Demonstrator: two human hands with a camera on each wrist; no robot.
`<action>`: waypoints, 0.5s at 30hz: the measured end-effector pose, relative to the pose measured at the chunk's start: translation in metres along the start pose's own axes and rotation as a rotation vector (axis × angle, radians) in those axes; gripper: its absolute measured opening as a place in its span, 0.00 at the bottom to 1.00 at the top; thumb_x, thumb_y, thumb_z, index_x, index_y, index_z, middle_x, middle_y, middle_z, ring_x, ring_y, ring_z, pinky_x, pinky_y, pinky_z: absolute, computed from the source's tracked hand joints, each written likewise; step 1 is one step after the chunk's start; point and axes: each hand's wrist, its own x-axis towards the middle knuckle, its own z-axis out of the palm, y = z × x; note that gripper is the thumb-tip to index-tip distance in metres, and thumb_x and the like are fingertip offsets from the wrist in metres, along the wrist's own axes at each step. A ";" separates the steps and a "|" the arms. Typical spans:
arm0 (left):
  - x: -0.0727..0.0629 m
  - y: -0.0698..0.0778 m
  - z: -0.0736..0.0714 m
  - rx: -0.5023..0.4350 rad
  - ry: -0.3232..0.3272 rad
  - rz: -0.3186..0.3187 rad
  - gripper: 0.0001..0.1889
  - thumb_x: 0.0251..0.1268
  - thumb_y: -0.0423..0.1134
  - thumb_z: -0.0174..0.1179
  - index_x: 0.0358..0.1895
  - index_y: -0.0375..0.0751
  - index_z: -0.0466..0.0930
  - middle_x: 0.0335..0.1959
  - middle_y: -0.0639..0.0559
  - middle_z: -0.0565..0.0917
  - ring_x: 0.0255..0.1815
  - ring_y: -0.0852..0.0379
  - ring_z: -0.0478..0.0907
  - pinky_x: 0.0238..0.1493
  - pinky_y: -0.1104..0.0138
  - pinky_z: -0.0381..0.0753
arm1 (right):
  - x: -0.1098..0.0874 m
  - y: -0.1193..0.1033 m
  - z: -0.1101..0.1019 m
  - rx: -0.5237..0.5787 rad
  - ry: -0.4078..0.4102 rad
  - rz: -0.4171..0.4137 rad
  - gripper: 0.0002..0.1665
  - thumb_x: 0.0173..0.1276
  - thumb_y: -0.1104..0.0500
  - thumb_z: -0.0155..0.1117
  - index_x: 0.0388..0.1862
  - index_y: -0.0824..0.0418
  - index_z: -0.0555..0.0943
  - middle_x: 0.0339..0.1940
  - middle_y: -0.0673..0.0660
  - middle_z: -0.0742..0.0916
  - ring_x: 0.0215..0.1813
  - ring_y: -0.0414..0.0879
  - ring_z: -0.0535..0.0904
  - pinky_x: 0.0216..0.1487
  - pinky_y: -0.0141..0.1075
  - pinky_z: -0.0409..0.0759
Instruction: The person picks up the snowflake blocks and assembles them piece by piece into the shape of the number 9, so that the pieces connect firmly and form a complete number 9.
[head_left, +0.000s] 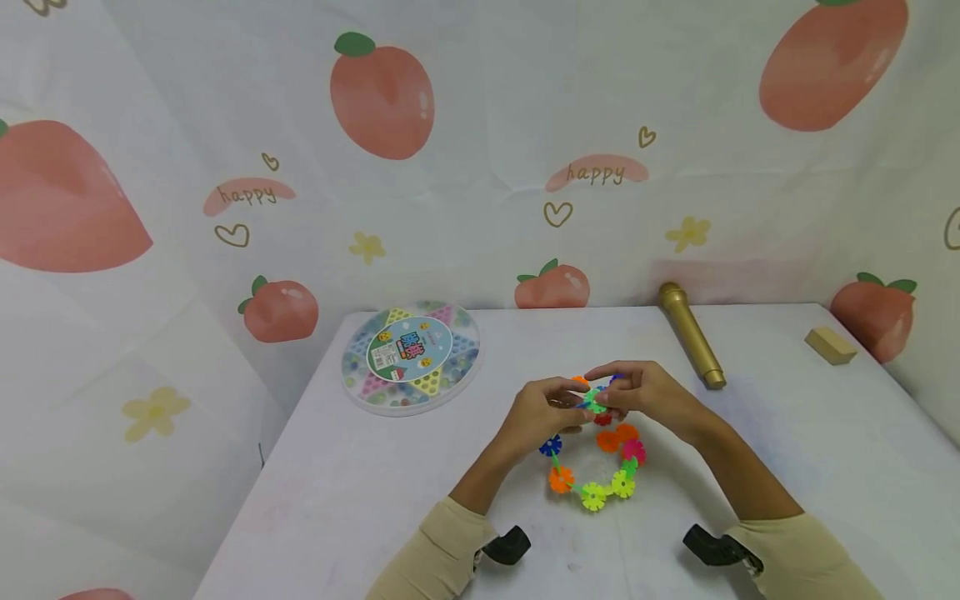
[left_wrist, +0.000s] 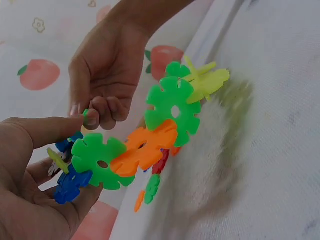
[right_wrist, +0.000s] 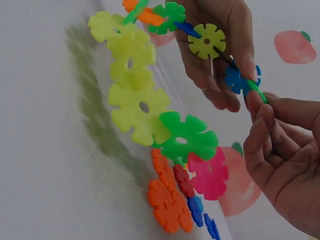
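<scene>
A loop of colourful plastic snowflake discs (head_left: 594, 497), slotted together edge to edge, hangs below both hands. With thumb and fingers my left hand (head_left: 528, 417) holds one end of this chain, at a blue disc (right_wrist: 239, 81). My right hand (head_left: 656, 398) pinches a green disc (right_wrist: 257, 92) between thumb and forefinger, right at the blue disc's edge. Seen from the left wrist, green and orange discs (left_wrist: 144, 146) run down from the left hand. The right wrist view shows yellow discs (right_wrist: 142, 107), then green, pink and orange ones, along the other side.
A round Chinese checkers box (head_left: 411, 358) lies at the table's back left. Toward the back right are a gold tube shaped like a microphone (head_left: 692, 333) and a small wooden block (head_left: 830, 345). A fruit-print cloth (head_left: 465, 217) hangs behind the white table (head_left: 315, 500).
</scene>
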 end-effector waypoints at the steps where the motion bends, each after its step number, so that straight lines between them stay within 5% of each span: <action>1: 0.000 0.000 0.000 0.003 -0.004 0.012 0.18 0.68 0.37 0.74 0.60 0.43 0.87 0.47 0.50 0.89 0.44 0.54 0.90 0.44 0.63 0.91 | 0.000 0.000 0.000 0.000 -0.006 -0.004 0.27 0.78 0.57 0.67 0.69 0.69 0.77 0.41 0.75 0.90 0.44 0.67 0.89 0.51 0.47 0.89; 8: -0.001 0.002 0.001 -0.029 -0.004 0.065 0.16 0.68 0.34 0.73 0.57 0.37 0.88 0.43 0.48 0.91 0.45 0.46 0.91 0.44 0.56 0.92 | 0.001 0.000 0.002 0.005 -0.027 -0.013 0.25 0.78 0.57 0.65 0.68 0.70 0.79 0.40 0.76 0.89 0.44 0.66 0.89 0.52 0.48 0.89; 15: -0.001 0.003 0.002 -0.060 0.031 0.025 0.18 0.67 0.32 0.73 0.59 0.37 0.88 0.46 0.48 0.88 0.46 0.44 0.91 0.42 0.61 0.92 | -0.001 0.004 -0.003 -0.009 -0.014 -0.019 0.21 0.80 0.57 0.62 0.65 0.67 0.81 0.41 0.74 0.89 0.42 0.66 0.87 0.49 0.44 0.87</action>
